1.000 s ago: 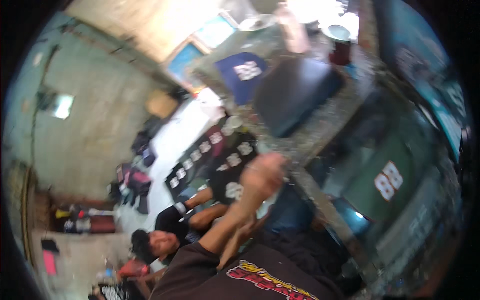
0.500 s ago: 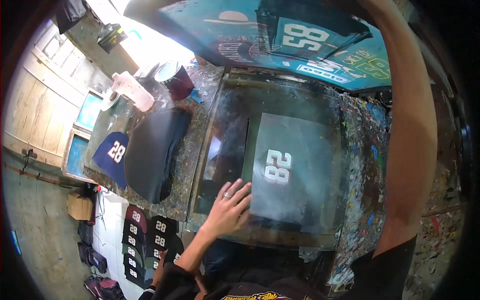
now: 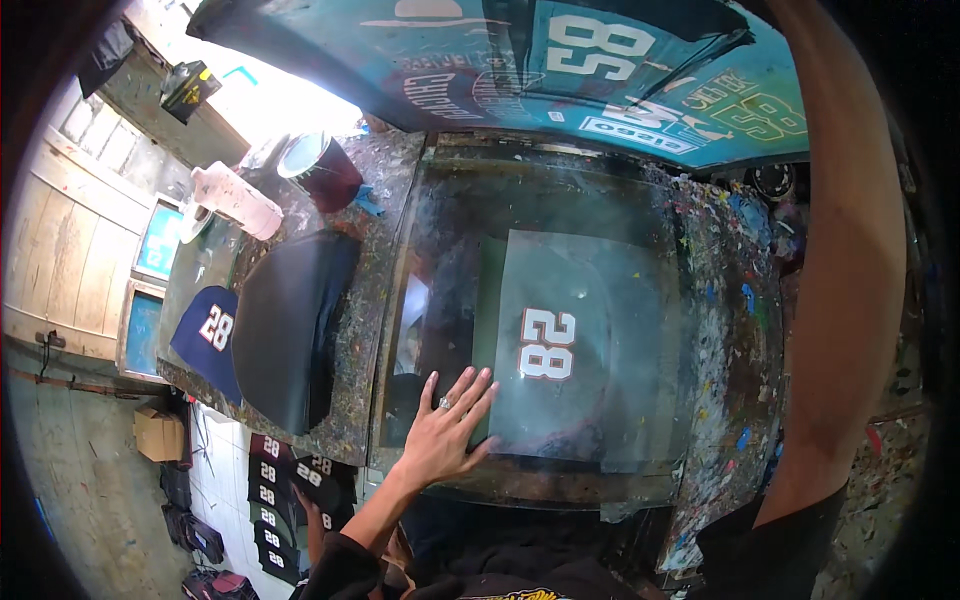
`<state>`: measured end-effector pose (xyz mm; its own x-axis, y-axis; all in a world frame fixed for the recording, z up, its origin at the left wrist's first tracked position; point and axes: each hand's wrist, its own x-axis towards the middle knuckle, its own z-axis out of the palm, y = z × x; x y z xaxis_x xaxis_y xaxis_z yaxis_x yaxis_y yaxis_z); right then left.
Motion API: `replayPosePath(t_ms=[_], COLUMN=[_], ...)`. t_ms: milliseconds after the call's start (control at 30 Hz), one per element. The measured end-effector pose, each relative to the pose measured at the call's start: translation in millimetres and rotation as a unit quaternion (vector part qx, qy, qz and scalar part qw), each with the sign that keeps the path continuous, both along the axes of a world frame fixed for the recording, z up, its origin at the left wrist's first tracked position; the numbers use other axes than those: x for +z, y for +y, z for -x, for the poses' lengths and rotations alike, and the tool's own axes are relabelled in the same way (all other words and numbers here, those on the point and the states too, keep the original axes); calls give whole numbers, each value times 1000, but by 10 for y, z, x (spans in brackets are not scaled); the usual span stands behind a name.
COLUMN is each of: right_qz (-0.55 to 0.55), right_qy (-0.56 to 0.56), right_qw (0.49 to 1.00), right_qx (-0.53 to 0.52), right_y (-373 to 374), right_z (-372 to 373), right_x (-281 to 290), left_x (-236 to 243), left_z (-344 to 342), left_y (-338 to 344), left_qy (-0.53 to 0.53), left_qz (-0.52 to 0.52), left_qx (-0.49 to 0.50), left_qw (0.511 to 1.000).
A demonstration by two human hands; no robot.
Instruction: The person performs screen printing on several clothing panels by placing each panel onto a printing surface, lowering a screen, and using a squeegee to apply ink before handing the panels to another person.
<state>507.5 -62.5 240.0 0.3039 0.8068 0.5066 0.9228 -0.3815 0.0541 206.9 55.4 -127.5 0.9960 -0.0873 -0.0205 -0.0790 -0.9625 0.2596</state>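
My left hand [image 3: 450, 430], with a ring on one finger, lies flat with fingers spread beside the lower left corner of a translucent sheet [image 3: 560, 275]. A white two-digit print with a reddish outline [image 3: 547, 345] shows at the sheet's middle. Beneath the sheet, a dark green piece [image 3: 488, 300] sticks out along its left side. All of this rests on a dark, glossy board [image 3: 450, 240]. My right arm [image 3: 850, 250] stretches up along the right side and leaves the picture at the top, so that hand is hidden. Beyond the board stands a raised teal printing screen [image 3: 480, 60] with pale designs.
On the paint-stained table [image 3: 385, 200] to the left are a dark padded form [image 3: 290, 330], a navy printed piece [image 3: 205, 335], a pink bottle [image 3: 238, 200] and a paint tin [image 3: 322, 175]. Below, another person's hand [image 3: 312, 520] is among several dark printed pieces [image 3: 268, 495].
My view has shifted slightly, moving the table's things leftward. My left hand's fingers are straighter and flatter. The other person's hand has moved up among the dark printed pieces.
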Motion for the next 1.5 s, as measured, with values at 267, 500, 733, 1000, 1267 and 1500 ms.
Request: replayPosePath(t_ms=[267, 500, 733, 1000, 1267, 1500], right_qz=[-4, -7, 7, 23, -74, 150], right_qy=[-6, -4, -8, 1, -22, 220], right_qw=[1000, 1000, 1000, 999, 989, 963], right_qx=[4, 6, -13, -34, -124, -42], right_y=[-14, 35, 69, 193, -135, -655], right_z=[135, 87, -40, -287, 689, 1390], right_x=[-181, -265, -166, 48, -663, -2341], left_x=[30, 62, 26, 618, 2226, 1041], left_z=[-3, 1, -4, -546, -820, 234], left_y=[-1, 27, -8, -1381, 65, 195], left_qy=[5, 11, -4, -80, -443, -126], left_qz=[-4, -2, 40, 224, -98, -14], left_qx=[4, 14, 4, 62, 220, 80], left_qw=[1000, 1000, 999, 969, 863, 989])
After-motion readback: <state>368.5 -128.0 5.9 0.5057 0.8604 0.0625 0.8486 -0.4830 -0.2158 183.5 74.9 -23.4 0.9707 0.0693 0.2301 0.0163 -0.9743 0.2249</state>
